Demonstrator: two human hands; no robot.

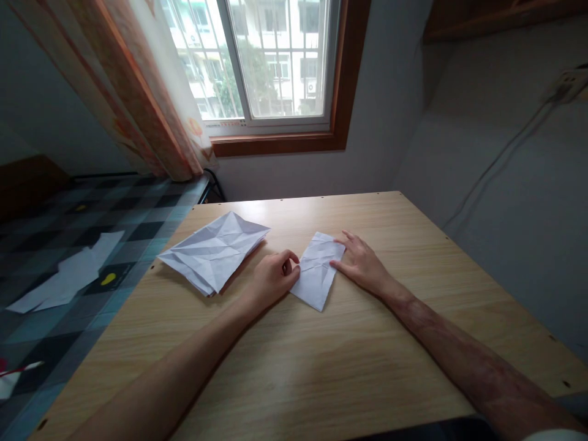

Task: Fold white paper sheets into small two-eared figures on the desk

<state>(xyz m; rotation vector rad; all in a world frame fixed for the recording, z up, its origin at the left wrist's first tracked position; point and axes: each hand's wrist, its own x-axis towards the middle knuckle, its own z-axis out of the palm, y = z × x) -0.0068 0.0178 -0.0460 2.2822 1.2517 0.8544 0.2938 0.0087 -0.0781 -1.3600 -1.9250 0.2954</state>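
A small creased white paper lies on a wooden table between two bare hands. At the paper's nine o'clock, the left hand has curled fingers, thumb and index tips close together at the edge; whether they pinch it, I cannot tell. At three o'clock, the right hand has thumb and fingers spread along the opposite edge. A larger folded paper lies between nine and ten o'clock.

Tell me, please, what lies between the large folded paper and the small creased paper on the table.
In the head view, the left hand lies between the large folded paper and the small creased paper, with table beyond it.
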